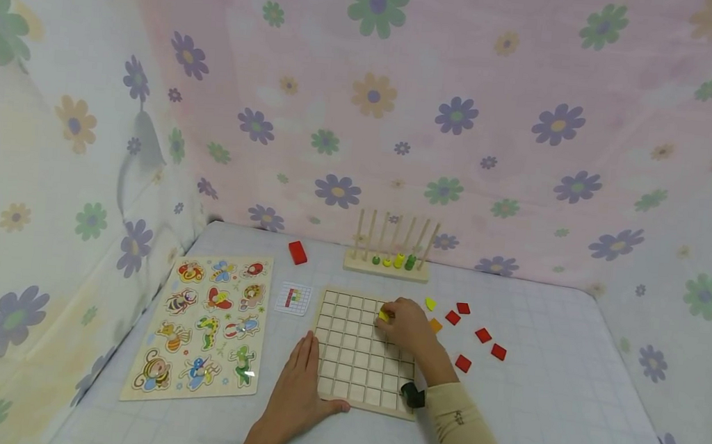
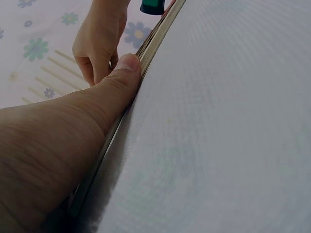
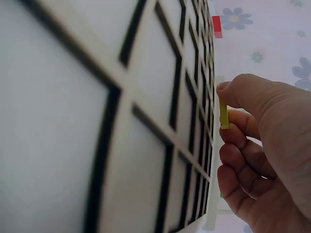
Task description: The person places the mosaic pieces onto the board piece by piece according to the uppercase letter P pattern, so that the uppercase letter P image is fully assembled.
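1. Pinching a yellow tile (image 1: 383,316) between thumb and index finger of the right hand (image 1: 407,321), right at the far right part of the grid board (image 1: 345,355)! Curling the other fingers in close; not managing to tell if tile and board are touching.
2. Laying the left hand (image 1: 296,384) along the grid board's left edge, stretching its fingers nearly straight, pressing the near rim with the thumb, gripping nothing.
3. Running a cream sleeve (image 1: 471,433) in past the grid board's near right corner, with a dark object (image 1: 413,395) showing there, hard to identify.
4. Spotting an orange tile (image 1: 435,324) and a yellow piece (image 1: 430,304) just right of the grid board.
5. Counting five red tiles (image 1: 483,335) farther right of the grid board, two lying close together.
6. Looking beyond the grid board's far edge: seeing a peg stand (image 1: 359,261) bearing yellow and green beads (image 1: 399,261), plus a red block (image 1: 298,252) past the far left corner.
7. Swinging left of the grid board: finding a pattern card (image 1: 293,299) just beside it, then an insect puzzle (image 1: 192,345) farther out.
8. Taking in a flowered curtain (image 1: 519,67) behind the grid board.
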### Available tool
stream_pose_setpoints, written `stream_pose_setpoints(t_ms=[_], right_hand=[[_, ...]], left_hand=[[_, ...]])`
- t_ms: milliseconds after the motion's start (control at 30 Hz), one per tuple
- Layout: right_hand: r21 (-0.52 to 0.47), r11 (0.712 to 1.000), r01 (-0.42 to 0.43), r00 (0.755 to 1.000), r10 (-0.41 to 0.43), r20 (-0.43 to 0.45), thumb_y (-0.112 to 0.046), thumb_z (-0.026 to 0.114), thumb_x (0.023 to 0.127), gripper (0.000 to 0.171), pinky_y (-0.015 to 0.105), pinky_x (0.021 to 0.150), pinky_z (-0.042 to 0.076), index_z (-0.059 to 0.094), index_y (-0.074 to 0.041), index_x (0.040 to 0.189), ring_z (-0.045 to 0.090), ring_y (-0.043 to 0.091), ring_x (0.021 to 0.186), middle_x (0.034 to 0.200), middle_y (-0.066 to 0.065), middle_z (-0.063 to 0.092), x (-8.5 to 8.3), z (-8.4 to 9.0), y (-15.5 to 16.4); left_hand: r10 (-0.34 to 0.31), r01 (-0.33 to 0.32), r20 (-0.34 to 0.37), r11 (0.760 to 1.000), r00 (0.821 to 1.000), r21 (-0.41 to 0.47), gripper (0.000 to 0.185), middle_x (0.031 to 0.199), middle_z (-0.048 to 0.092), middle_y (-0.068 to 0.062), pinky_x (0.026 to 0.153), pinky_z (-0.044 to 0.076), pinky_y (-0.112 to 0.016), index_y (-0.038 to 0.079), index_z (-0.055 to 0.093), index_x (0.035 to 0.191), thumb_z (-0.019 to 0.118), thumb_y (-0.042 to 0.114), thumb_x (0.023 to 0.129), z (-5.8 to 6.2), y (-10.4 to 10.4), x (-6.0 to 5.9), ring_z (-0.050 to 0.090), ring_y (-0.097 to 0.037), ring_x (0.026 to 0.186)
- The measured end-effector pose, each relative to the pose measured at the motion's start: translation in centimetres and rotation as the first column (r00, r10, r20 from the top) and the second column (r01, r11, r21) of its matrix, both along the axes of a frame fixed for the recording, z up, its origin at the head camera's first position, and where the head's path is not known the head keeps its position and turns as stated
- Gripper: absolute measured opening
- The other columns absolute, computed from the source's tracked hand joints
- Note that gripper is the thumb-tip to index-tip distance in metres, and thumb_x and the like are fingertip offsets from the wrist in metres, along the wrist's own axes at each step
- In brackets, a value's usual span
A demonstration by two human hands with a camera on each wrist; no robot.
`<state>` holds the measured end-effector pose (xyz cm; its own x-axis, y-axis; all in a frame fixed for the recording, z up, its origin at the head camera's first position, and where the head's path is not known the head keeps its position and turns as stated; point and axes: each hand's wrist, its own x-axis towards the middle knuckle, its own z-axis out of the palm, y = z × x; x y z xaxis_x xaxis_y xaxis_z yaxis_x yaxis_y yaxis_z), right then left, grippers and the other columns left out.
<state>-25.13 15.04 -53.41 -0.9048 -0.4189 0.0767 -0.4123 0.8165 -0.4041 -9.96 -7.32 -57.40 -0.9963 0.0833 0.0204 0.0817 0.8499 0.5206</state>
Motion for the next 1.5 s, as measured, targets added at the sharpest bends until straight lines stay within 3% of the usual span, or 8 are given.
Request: stream_pose_setpoints(t_ms=[233, 667, 1067, 1233, 1500], right_hand=[[0.052, 0.998, -0.027, 1.000, 0.028, -0.007, -0.023, 0.076, 0.091, 0.013, 0.032, 0.069, 0.044, 0.075, -0.010, 0.094, 0.049, 0.015, 0.075, 0.078, 0.000, 0.059, 0.21, -0.13, -0.28], [0.078, 0.996, -0.038, 0.999, 0.038, 0.004, -0.024, 0.076, 0.091, 0.017, 0.032, 0.071, 0.045, 0.077, -0.009, 0.099, 0.049, 0.014, 0.075, 0.083, 0.000, 0.063, -0.10, 0.28, -0.53], [0.079, 0.996, -0.034, 0.999, 0.033, 0.017, -0.026, 0.078, 0.090, 0.021, 0.040, 0.083, 0.056, 0.079, -0.010, 0.104, 0.065, 0.022, 0.091, 0.096, 0.005, 0.072, -0.02, 0.25, -0.52], [0.073, 0.996, -0.042, 0.999, 0.041, 0.015, -0.025, 0.078, 0.090, 0.015, 0.040, 0.082, 0.055, 0.079, -0.011, 0.096, 0.066, 0.023, 0.091, 0.092, 0.005, 0.071, 0.13, 0.26, -0.52], [0.043, 0.998, -0.039, 0.999, 0.038, 0.003, -0.025, 0.078, 0.090, 0.017, 0.040, 0.082, 0.056, 0.080, -0.012, 0.100, 0.066, 0.024, 0.093, 0.095, 0.006, 0.073, 0.26, 0.22, -0.43]], left_hand=[[-0.003, 0.003, 0.011, 1.000, 1.000, 0.000, 0.142, 0.170, 0.014, -0.021, 0.125, 0.030, -0.051, -0.004, 0.016, 0.161, 0.077, 0.079, 0.064, 0.01, 0.06, 0.12, 0.019, -0.040, 0.157], [-0.001, 0.001, -0.007, 1.000, 1.000, -0.006, 0.142, 0.170, 0.015, -0.021, 0.126, 0.030, -0.051, -0.004, 0.017, 0.161, 0.079, 0.078, 0.063, 0.26, 0.05, 0.03, 0.019, -0.040, 0.157], [0.001, -0.001, 0.008, 1.000, 1.000, -0.004, 0.141, 0.171, 0.014, -0.021, 0.126, 0.029, -0.050, -0.004, 0.017, 0.161, 0.078, 0.078, 0.064, 0.14, 0.07, -0.01, 0.018, -0.039, 0.157], [0.001, -0.001, 0.007, 1.000, 1.000, 0.002, 0.141, 0.170, 0.015, -0.021, 0.125, 0.030, -0.051, -0.005, 0.019, 0.160, 0.079, 0.078, 0.063, 0.13, 0.08, 0.03, 0.019, -0.039, 0.157], [0.000, 0.000, -0.014, 1.000, 1.000, -0.011, 0.141, 0.170, 0.016, -0.022, 0.125, 0.030, -0.051, -0.005, 0.020, 0.160, 0.077, 0.079, 0.063, 0.02, 0.00, -0.01, 0.020, -0.040, 0.157]])
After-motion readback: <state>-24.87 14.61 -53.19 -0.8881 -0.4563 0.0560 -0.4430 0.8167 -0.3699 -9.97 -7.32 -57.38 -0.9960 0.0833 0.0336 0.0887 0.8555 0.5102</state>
